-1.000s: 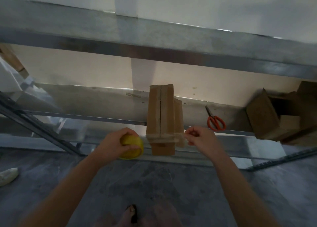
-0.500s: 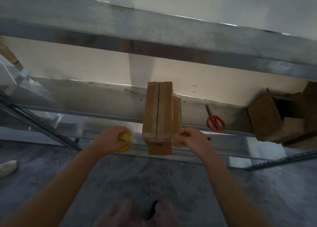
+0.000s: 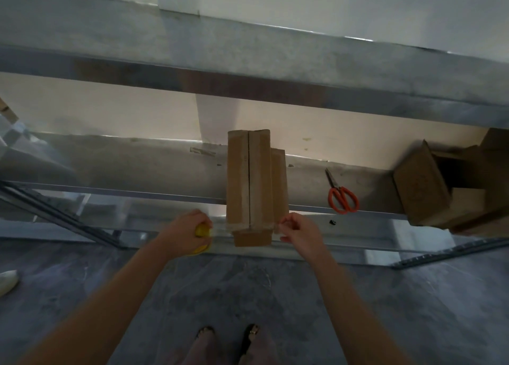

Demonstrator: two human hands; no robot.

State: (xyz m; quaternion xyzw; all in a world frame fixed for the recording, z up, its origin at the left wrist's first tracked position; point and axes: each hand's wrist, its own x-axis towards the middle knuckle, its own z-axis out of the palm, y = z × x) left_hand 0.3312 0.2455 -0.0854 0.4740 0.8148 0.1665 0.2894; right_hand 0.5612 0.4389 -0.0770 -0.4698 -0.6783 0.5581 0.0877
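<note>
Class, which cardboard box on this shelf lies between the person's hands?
The long box mid-shelf, overhanging the front edge; left hand grips a yellow tape roll beside it, right hand pinches the tape. Other boxes sit far right.

We read no words or numbers: the long cardboard carton (image 3: pixel 249 177) looks plain, and the box (image 3: pixel 421 182) right of the scissors (image 3: pixel 341 196) bears a faint, illegible stamp.

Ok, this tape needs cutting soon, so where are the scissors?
In the head view, the orange-handled scissors lie on the metal shelf, right of the cardboard box and left of the tilted cartons.
</note>
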